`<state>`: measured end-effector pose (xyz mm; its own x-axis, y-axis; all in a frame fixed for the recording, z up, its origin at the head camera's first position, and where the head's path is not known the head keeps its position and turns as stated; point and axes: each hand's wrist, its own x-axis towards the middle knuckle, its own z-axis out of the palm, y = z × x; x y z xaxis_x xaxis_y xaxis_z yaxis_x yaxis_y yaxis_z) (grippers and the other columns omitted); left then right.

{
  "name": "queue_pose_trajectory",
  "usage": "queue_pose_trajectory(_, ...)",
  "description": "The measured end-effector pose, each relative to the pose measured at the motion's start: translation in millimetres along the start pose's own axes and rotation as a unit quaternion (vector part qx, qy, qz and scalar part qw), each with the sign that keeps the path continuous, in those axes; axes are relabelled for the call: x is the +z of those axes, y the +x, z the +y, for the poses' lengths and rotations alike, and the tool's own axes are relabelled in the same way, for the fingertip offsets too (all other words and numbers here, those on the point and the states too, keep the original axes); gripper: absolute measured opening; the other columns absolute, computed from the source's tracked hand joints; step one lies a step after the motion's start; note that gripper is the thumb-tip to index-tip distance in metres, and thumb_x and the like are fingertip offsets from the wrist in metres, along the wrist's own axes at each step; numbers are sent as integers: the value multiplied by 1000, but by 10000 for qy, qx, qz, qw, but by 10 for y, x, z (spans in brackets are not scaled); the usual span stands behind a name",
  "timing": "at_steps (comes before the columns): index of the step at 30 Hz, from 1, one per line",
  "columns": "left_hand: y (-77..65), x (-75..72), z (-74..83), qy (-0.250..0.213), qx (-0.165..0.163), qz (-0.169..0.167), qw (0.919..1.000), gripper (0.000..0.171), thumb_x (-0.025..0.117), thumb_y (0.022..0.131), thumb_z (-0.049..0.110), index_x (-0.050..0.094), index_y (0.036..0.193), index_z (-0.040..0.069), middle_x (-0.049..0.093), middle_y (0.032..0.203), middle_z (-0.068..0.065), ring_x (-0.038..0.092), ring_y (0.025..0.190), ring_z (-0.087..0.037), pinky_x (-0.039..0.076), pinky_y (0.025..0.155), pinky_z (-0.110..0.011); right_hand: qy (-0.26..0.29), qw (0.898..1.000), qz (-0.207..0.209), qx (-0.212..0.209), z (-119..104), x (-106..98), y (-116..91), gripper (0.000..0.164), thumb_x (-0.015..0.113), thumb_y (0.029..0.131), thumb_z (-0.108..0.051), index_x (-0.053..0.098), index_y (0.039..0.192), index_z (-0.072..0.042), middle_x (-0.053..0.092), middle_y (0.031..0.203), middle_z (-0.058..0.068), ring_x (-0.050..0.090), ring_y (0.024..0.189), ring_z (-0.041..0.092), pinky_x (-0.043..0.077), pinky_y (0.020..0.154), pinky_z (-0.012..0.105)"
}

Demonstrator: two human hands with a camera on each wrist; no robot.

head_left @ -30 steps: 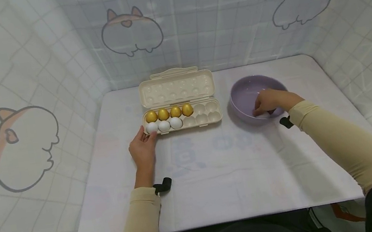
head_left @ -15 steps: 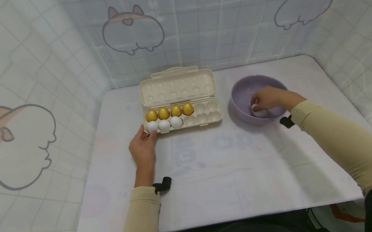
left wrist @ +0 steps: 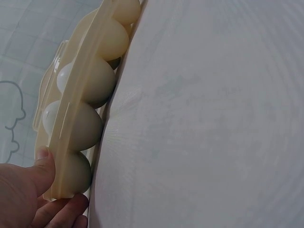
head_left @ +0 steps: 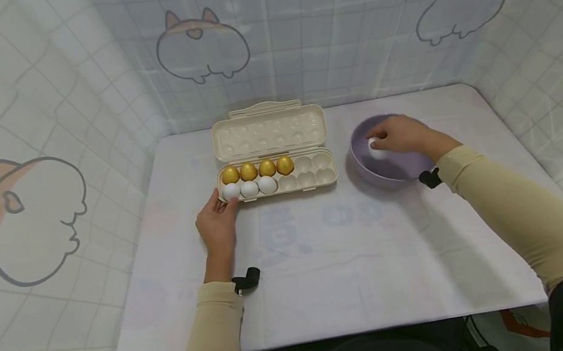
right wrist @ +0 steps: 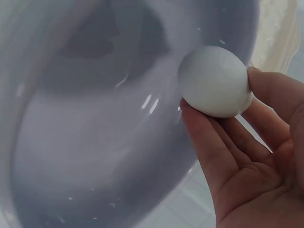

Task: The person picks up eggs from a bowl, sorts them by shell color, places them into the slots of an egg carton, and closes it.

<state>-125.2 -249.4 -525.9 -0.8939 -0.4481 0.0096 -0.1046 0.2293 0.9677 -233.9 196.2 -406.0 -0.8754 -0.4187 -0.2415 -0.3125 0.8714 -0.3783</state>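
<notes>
With thumb and fingertips, my right hand (head_left: 403, 135) grips a white egg (right wrist: 214, 81) over the purple bowl (head_left: 370, 177). An open cream egg carton (head_left: 332, 167) lies left of the bowl, lid folded back. Several gold eggs (head_left: 266, 168) fill the left of its back row. Three white eggs (head_left: 249, 189) stand in the front row at the left end. My left hand (head_left: 215, 224) holds the carton's front left corner; in the left wrist view the thumb (left wrist: 43, 166) lies on the rim and the fingers reach under the end.
A white patterned cloth (head_left: 331, 278) covers the table. Patterned sheets (head_left: 314, 35) hang behind it and at both sides. Bare carton cups (head_left: 312, 162) are at the right end of both rows. In the right wrist view the bowl's inside (right wrist: 95, 142) shows no other egg.
My right hand has lifted the white egg from the bowl's bottom and moved it up and left, near the left rim. My left hand has stayed on the carton.
</notes>
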Motion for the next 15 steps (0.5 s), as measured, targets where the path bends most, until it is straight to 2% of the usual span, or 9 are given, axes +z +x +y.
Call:
queue_pose_trajectory(6,7,2,-5,-103,-72,-45,9999,67,83,94,18,54,154,8,61,149,-17,67,132,-23,60,103,-28,255,9994,98,227,-56,-46,29,48,57,108,-29,59,150,-6,67,140,23,65,117,36,56,99,55)
queue_pose_trajectory(10,10,2,-7,-169,-48,-64,9998,67,83,94,16,53,153,7,62,149,-17,67,132,-23,60,102,-27,389,9984,242,341,-110,-65,66,48,56,108,-31,58,152,-10,66,141,20,60,115,32,54,98,51)
queue_pose_trajectory(15,15,5,-16,-147,7,-3,9999,67,83,93,15,55,152,5,63,147,-20,68,130,-24,61,101,-27,701,9956,526,343,-229,-69,127,49,57,108,-32,56,154,-12,63,147,18,60,128,32,54,108,53)
